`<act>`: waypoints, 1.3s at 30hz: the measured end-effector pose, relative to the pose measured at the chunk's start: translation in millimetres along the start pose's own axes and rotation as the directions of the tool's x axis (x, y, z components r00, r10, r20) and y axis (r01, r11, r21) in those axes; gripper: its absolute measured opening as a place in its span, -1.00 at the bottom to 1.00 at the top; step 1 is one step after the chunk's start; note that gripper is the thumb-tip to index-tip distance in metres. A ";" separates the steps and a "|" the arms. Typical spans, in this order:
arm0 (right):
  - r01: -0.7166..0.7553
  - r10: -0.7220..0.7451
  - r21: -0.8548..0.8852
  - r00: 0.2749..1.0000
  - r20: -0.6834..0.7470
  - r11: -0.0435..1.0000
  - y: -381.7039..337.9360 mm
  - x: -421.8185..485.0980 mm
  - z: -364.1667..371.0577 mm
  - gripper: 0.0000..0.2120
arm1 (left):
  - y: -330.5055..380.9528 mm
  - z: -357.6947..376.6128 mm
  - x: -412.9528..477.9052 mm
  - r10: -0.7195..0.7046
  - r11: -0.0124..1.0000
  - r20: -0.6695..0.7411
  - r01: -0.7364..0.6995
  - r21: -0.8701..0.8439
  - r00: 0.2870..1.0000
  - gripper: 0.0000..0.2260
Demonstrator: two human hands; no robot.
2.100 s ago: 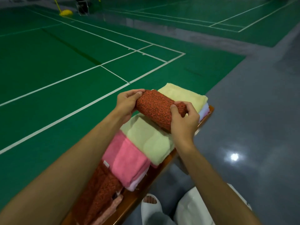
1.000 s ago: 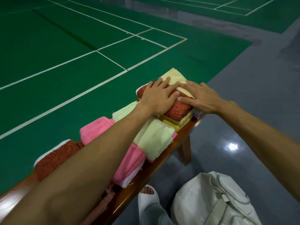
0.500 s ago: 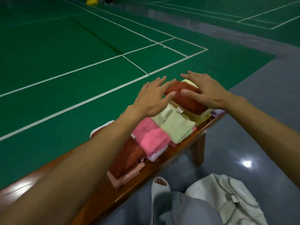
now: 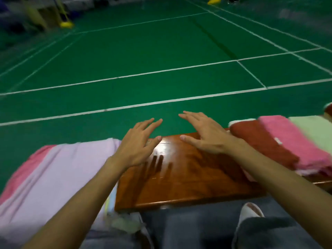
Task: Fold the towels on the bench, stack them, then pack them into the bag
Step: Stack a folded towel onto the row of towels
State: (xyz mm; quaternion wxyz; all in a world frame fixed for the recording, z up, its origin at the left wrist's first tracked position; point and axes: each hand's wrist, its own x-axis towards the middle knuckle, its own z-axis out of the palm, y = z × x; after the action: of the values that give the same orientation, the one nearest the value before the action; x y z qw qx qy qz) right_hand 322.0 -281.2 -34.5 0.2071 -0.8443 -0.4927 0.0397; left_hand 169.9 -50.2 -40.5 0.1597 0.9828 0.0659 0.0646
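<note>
Both my hands are empty and spread flat, palms down, over the bare middle of the glossy brown wooden bench point(image 4: 179, 178). My left hand point(image 4: 138, 146) and my right hand point(image 4: 206, 137) are a little apart, thumbs turned in towards each other, fingers straight and reaching past the bench's far edge. Neither grips anything. Dark finger reflections show in the polish below my left hand.

On the left part of the bench I count two unfolded cloths. A large lilac towel point(image 4: 62, 169) lies spread from the far edge to the near edge and hangs over it. A pink towel point(image 4: 27, 164) shows from under it along its left side. My left forearm crosses the lilac one's right border.

On the right part I count three folded towels side by side, touching. The first is a rust-red knobbly towel point(image 4: 260, 141) just beside my right wrist, the next a bright pink fluffy towel point(image 4: 296, 141), and the last a pale green towel point(image 4: 316, 130). A fourth, a sliver of rust-red cloth point(image 4: 329, 110), is cut off at the frame's right side. A white layer point(image 4: 239, 122) pokes out at the far end of the first towel. All of them are blurred.

Below the near edge are my grey trousers point(image 4: 197, 230) and one white open-toed slipper point(image 4: 249, 211). Beyond the far edge lies the green court floor point(image 4: 143, 51) with white lines, and two yellow bases stand far back, one left point(image 4: 66, 24) and one right point(image 4: 213, 0).
</note>
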 end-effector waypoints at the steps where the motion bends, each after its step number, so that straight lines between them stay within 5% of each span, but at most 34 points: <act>1: 0.023 -0.024 0.015 1.000 0.019 1.000 -18.9 12.5 15.2 -0.18 | -25.9 -7.4 -22.0 -0.043 0.999 -0.018 0.043 -0.001 0.999 -0.39; 8: 0.058 -0.069 0.197 0.996 0.053 0.979 -149.5 58.3 132.5 -0.58 | -171.0 -39.4 -172.7 -0.390 0.920 -0.178 0.388 -0.052 0.903 -0.42; 11: -0.141 0.131 0.314 0.990 0.055 0.939 -188.7 70.6 171.4 -0.85 | -223.2 -44.2 -213.8 -0.571 0.801 -0.277 0.598 0.020 0.773 -0.52; 15: -0.359 0.377 0.291 0.926 -0.006 0.887 -214.5 76.9 195.8 -0.71 | -267.4 -45.5 -243.0 -0.740 0.614 -0.370 0.789 -0.032 0.561 -0.69; 19: -0.371 0.401 0.322 0.915 -0.031 0.871 -218.8 82.3 199.3 -0.82 | -265.4 -45.1 -246.5 -0.699 0.644 -0.443 0.764 -0.048 0.561 -0.87; 24: -0.239 0.299 0.365 0.947 -0.118 0.900 -216.2 79.0 192.4 -0.82 | -243.7 -39.2 -242.6 -0.651 0.659 -0.589 0.742 -0.124 0.479 -0.78; 28: -0.188 0.215 0.445 0.977 -0.010 0.876 -208.3 73.0 192.2 -0.82 | -234.2 -31.7 -236.2 -0.622 0.707 -0.459 0.707 0.020 0.634 -0.74; 31: -0.252 0.233 0.609 0.966 0.111 0.752 -205.5 69.2 187.7 -0.77 | -229.4 -37.5 -225.3 -0.653 0.693 -0.453 0.720 -0.033 0.607 -0.95; 35: -0.350 0.326 0.847 0.918 0.225 0.401 -204.1 65.8 174.7 -0.80 | -219.1 -48.5 -205.6 -0.696 0.682 -0.488 0.698 -0.219 0.526 -0.93; 39: -0.334 0.428 0.933 0.868 0.250 0.132 -186.8 59.8 143.0 -0.83 | -206.1 -53.7 -187.2 -0.815 0.575 -0.195 0.804 -0.154 0.546 -0.66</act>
State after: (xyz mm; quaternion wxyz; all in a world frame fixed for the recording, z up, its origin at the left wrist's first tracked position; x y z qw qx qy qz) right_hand 161.5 -106.0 -84.0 0.6781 -0.6349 -0.1238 0.3490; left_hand -44.5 131.9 -76.2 0.1847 0.8218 0.5285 0.1054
